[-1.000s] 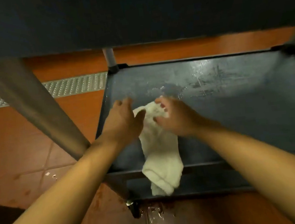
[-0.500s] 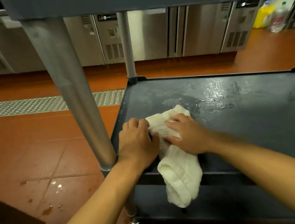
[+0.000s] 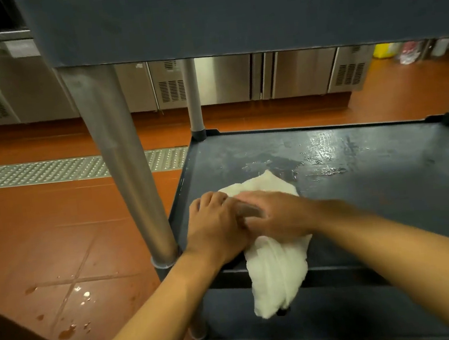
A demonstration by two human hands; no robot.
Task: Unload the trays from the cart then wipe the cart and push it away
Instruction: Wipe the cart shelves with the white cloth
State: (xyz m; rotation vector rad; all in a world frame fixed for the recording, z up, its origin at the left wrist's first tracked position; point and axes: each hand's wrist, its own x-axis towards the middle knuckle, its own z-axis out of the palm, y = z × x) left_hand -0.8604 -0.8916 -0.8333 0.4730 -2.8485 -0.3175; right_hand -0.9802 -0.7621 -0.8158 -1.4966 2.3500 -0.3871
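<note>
both hands on a white cloth at the near left corner of the cart's middle shelf: left hand and right hand pressing down, fingers overlapping, grip unclear; cloth end hanging over the near edge.

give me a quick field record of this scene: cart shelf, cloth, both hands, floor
shelf: dark cart shelf, wet streaks near the back
cloth: white cloth on the shelf, one end hanging over the front edge
left hand: on the cloth near the shelf's left edge
right hand: on the cloth, touching the left hand
floor: orange floor with spots, drain grate
</note>
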